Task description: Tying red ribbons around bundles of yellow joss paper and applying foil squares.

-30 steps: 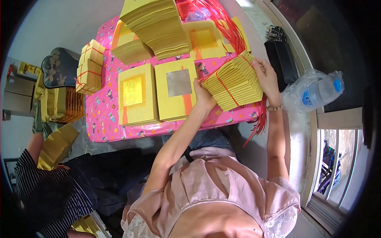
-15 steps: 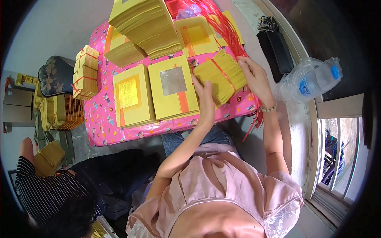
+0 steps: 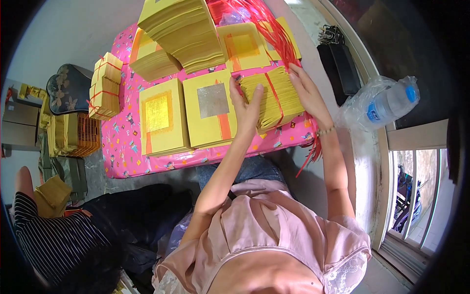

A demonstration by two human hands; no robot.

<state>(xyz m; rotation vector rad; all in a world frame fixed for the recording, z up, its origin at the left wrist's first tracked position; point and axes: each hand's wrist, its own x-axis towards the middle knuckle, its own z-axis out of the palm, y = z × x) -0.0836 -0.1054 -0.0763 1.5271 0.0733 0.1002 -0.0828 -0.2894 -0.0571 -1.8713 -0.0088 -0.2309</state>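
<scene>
A bundle of yellow paper sheets [image 3: 291,102] with a red tie around its middle lies at the right front of the pink table. My left hand [image 3: 246,109] grips its left side, thumb on top and fingers down along the edge. On the opposite side, my right hand [image 3: 309,93] holds the ragged right edge with fingers together. Just left of the bundle is a stack of yellow paper with a silver square [image 3: 213,101]. Beside that stands another stack with a gold square [image 3: 159,111]. Long red strings [image 3: 279,41] hang down past my right hand.
Taller yellow paper stacks [image 3: 188,41] stand at the back. Tied bundles [image 3: 106,85] sit on the table's left edge. To the right are a bagged plastic bottle [image 3: 389,105] and a windowsill. A person in a striped top [image 3: 58,235] is at lower left.
The bundle has turned in my hands and now lies squarer to the table, its red tie running more nearly front to back. My left hand has shifted slightly left.
</scene>
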